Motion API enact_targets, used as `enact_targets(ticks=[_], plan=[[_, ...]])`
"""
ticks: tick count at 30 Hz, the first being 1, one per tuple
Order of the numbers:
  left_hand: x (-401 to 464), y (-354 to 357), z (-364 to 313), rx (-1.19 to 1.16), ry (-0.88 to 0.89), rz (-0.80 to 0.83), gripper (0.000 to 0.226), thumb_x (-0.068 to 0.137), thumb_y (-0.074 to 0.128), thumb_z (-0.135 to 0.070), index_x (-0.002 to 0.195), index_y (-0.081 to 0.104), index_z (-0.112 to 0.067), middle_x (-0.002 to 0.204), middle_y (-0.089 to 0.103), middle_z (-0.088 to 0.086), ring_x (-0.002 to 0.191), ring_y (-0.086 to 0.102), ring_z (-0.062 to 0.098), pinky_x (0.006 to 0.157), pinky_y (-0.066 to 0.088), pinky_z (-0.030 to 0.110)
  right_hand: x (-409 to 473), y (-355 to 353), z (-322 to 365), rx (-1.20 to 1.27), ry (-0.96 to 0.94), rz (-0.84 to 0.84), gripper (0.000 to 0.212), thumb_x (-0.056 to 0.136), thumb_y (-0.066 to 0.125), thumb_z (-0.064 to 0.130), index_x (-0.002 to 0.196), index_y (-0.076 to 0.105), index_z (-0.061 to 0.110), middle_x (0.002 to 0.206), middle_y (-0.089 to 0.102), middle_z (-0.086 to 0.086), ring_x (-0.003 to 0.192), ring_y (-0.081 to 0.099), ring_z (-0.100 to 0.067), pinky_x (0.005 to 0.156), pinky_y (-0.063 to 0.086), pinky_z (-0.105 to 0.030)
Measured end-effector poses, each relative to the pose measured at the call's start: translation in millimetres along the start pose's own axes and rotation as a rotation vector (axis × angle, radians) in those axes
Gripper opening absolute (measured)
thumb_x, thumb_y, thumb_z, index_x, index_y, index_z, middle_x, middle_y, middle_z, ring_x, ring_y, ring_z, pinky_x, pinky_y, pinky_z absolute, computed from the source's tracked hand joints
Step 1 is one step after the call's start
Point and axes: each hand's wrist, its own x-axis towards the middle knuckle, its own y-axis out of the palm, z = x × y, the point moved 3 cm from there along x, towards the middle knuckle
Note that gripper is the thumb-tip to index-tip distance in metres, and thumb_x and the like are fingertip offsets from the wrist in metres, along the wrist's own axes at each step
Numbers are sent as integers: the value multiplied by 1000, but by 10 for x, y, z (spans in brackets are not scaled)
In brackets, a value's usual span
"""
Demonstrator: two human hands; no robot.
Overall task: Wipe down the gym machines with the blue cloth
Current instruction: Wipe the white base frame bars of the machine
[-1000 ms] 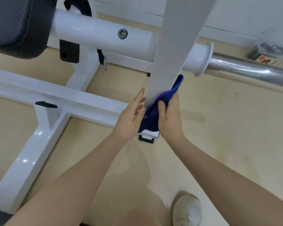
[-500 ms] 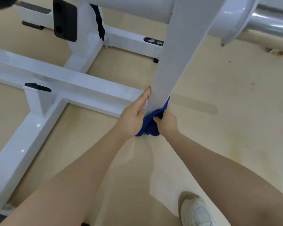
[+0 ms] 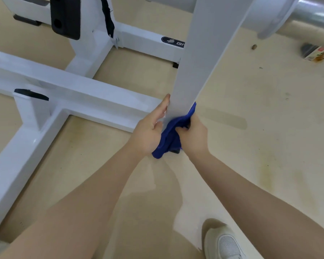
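Blue cloth (image 3: 171, 136) is sitting bunched at the foot of the white upright post (image 3: 200, 68), squeezed between both hands. The right hand (image 3: 193, 136) is gripping the cloth with curled fingers and pressing it against the post's right face, while the left hand (image 3: 150, 131) is lying with straight fingers flat along the post's left edge, its palm touching the cloth. Judging by this low position, the wipe is reaching the bottom of this post; the white base frame (image 3: 67, 96) left of the left hand, and the chrome bar (image 3: 316, 15) far above the right, are probably still waiting.
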Motion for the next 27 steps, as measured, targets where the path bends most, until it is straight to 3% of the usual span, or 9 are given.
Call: enact_targets(ticks=[4,10,13,16,18,20,23,25,27], plan=[[-132,-66,-180,121,5,-67,67,92,29,6,144,23,-36,138,44,-3,125,44,11,91,28,8,-295,-475,615,68,-202,-90,33,82,53,-3,99,53,25,86,60,12,77,55,5,68,45,-9],[-271,-377,-1227,74,149,-185,77,90,25,10,139,8,-46,130,38,-14,116,44,1,96,32,14,-462,-1096,1551,68,-378,-291,50,84,47,-7,120,50,27,111,52,7,94,47,-2,83,42,-13],[-310,-450,-1613,-9,232,-170,76,90,26,12,130,11,-51,136,42,-9,118,46,5,98,33,14,-625,-1185,1831,57,-507,-345,46,78,46,-10,98,46,31,103,46,8,93,47,-7,83,41,-21],[-370,-475,-1806,-100,253,-162,68,91,33,9,124,30,-49,130,51,-7,113,51,0,97,40,15,-751,-1165,1979,-253,-735,-358,17,81,42,8,92,53,17,101,49,-1,87,47,-4,75,39,-19],[-406,-516,-1852,-108,223,-156,49,91,37,7,109,50,-36,95,60,-8,80,55,-9,71,42,4,-754,-1150,2126,-445,-858,-305,15,92,41,23,88,54,27,92,50,12,82,49,-2,73,42,-26],[-411,-562,-1879,-71,191,-135,40,88,35,7,94,51,-29,75,56,-3,70,55,6,57,40,7,-710,-1199,2300,-555,-1067,-321,14,96,47,17,97,52,31,101,47,9,96,49,-11,86,47,-30],[-391,-645,-1889,-219,199,-97,56,90,35,1,128,38,-39,97,66,2,92,61,18,81,48,23,-537,-1182,2376,-863,-1401,-391,35,88,47,0,123,50,6,122,37,-10,118,41,-28,93,49,-36],[-380,-678,-1876,-345,181,-95,53,94,37,-4,135,31,-38,106,67,-2,100,62,17,87,49,32,-453,-1156,2373,-1052,-1336,-333,37,92,46,14,124,54,-3,130,35,-15,127,35,-30,90,50,-38],[-377,-700,-1858,-369,173,-140,41,96,42,-8,125,39,-36,108,65,-6,101,62,14,88,50,33,-482,-1180,2375,-1210,-1294,-288,54,88,50,33,128,52,-2,140,38,-16,133,29,-28,88,49,-36]])
